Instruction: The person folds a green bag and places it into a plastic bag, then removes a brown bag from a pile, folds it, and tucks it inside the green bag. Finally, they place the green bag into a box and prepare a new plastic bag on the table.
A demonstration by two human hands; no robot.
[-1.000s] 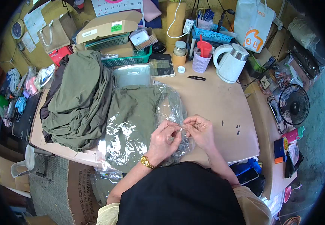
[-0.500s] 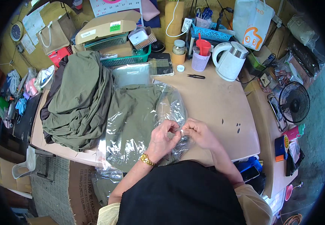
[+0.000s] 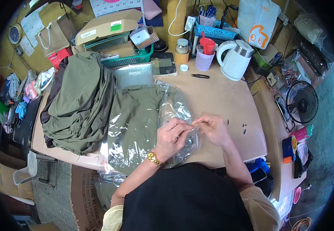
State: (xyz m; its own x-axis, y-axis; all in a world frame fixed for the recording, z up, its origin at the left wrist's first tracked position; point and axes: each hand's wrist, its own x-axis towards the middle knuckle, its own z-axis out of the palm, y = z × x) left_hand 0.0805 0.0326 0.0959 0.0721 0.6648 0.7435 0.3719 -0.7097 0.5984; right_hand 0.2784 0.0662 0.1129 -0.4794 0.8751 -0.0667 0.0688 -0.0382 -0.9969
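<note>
An olive green garment lies in a clear plastic bag on the brown-covered table. At the bag's right side, my left hand, below which a gold watch sits on the wrist, is closed with its fingertips pinched near the plastic edge. Touching or nearly touching them are the pinched fingertips of my right hand. What lies between the fingertips is too small to make out. A pile of olive garments stands left of the bag.
Along the back of the table are black snips, a white cap, a jar, a lilac basket, a white kettle and green baskets. A black fan stands at the right.
My right hand has moved slightly right and up, its fingers more extended. My left hand has turned, its fingers now pointing more to the right. The view has shifted a little.
</note>
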